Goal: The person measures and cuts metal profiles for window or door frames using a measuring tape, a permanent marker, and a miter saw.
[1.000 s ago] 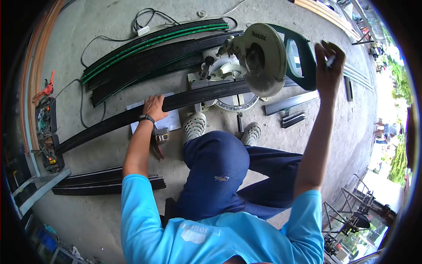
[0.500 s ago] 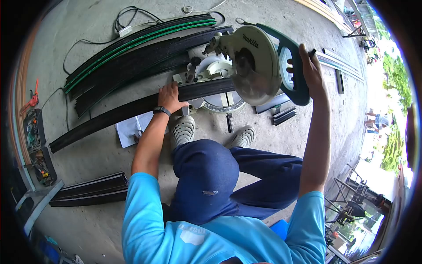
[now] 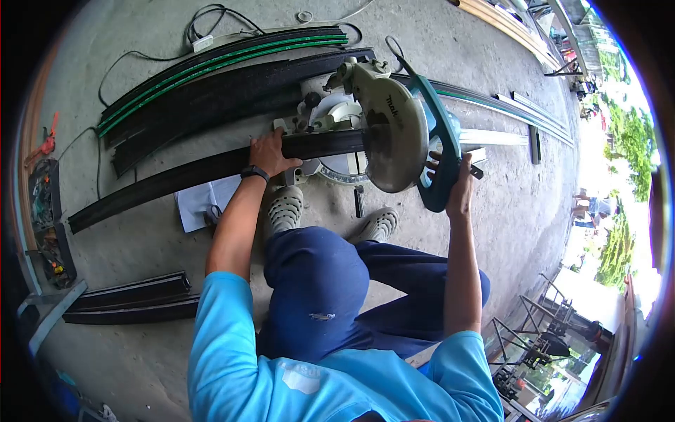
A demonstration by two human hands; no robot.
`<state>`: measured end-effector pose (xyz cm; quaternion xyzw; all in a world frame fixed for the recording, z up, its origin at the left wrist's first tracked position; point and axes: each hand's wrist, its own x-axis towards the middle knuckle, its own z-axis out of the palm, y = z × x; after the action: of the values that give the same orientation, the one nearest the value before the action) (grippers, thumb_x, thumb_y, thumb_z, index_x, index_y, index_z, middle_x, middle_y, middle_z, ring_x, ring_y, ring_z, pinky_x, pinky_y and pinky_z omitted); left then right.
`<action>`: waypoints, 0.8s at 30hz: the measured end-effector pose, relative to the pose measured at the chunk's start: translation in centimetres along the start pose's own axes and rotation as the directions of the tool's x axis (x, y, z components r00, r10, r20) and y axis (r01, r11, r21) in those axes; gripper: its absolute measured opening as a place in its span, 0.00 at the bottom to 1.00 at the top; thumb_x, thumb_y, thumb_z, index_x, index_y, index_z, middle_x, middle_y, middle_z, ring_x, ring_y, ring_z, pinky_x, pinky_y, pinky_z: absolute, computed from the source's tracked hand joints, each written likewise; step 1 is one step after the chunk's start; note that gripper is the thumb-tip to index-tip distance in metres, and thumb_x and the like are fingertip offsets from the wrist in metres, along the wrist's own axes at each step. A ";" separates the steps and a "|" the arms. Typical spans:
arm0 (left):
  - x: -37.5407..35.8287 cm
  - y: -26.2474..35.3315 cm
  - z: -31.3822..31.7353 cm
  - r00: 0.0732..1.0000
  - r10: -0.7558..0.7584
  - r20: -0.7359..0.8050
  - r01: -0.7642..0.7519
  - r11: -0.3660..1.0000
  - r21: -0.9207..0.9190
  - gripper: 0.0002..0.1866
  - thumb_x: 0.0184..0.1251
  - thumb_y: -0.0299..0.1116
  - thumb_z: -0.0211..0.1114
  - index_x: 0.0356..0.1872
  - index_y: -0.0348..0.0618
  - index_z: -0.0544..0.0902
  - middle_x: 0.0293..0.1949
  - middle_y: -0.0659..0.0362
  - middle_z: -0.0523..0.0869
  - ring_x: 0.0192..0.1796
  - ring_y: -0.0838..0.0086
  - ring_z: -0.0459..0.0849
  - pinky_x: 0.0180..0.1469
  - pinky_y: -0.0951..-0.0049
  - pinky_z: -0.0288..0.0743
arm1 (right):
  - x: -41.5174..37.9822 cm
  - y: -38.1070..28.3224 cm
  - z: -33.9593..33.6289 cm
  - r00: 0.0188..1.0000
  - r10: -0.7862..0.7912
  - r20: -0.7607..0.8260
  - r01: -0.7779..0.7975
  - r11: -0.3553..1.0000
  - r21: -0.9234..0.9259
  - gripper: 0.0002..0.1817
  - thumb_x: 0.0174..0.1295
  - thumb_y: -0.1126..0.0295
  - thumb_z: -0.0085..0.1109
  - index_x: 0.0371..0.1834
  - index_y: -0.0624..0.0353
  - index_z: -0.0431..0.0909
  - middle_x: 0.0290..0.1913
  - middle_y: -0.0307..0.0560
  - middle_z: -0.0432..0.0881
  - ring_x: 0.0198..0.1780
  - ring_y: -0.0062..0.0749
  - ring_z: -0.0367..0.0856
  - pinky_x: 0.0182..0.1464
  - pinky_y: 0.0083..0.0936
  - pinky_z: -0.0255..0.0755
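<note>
My left hand (image 3: pixel 271 153) is wrapped over a long black profile (image 3: pixel 190 174), pressing it at the base of the miter saw (image 3: pixel 395 130). The profile runs from the lower left to the saw, where the guard hides its end. My right hand (image 3: pixel 458 184) is closed round the saw's green handle (image 3: pixel 441 148), to the right of the blade guard. The saw head hangs over the right end of the profile. Whether the blade touches it cannot be seen. The saw's round table (image 3: pixel 343 163) shows below the profile.
Black and green-edged profiles (image 3: pixel 211 84) lie on the floor behind the saw. More black profiles (image 3: pixel 133 299) are at the lower left, near tool trays (image 3: pixel 53 246). White paper (image 3: pixel 204 202) lies by my left shoe (image 3: pixel 285 209). A cable (image 3: pixel 102 151) crosses the floor. Metal strips (image 3: pixel 506 112) lie right.
My right hand has brought the saw handle and head down and toward me, closer to the profile. My left hand keeps its hold on the profile. The whole view has shifted slightly.
</note>
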<state>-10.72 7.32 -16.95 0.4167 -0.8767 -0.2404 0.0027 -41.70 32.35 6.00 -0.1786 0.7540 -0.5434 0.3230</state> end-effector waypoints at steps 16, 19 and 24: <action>0.3 -0.2 -0.5 0.999 -0.003 0.046 0.006 0.999 -0.052 0.60 0.40 0.70 0.82 0.74 0.44 0.71 0.64 0.45 0.83 0.68 0.50 0.80 0.72 0.41 0.66 | -0.2 1.5 0.3 0.994 -0.086 -0.069 0.083 0.996 -0.043 0.31 0.81 0.38 0.43 0.47 0.59 0.74 0.29 0.48 0.85 0.24 0.29 0.80 0.28 0.28 0.75; 0.2 -0.2 -0.2 0.999 0.003 0.033 0.000 0.997 -0.072 0.61 0.40 0.70 0.82 0.74 0.44 0.71 0.65 0.45 0.83 0.69 0.51 0.80 0.73 0.41 0.65 | -0.4 2.8 0.0 0.994 -0.089 -0.070 0.086 0.995 -0.041 0.30 0.82 0.39 0.41 0.46 0.59 0.74 0.29 0.48 0.85 0.24 0.29 0.81 0.29 0.28 0.75; 0.4 -0.3 -0.3 0.997 -0.004 0.071 0.009 0.997 -0.075 0.61 0.41 0.69 0.82 0.75 0.44 0.70 0.65 0.46 0.83 0.69 0.52 0.79 0.73 0.41 0.64 | -0.5 4.6 0.0 0.993 -0.099 -0.060 0.099 0.995 -0.006 0.30 0.83 0.39 0.39 0.46 0.58 0.72 0.30 0.48 0.85 0.25 0.30 0.81 0.31 0.27 0.75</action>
<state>-10.72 6.78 -16.90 0.4103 -0.8653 -0.2877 -0.0136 -40.95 34.29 1.85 -0.2001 0.7544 -0.5626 0.2725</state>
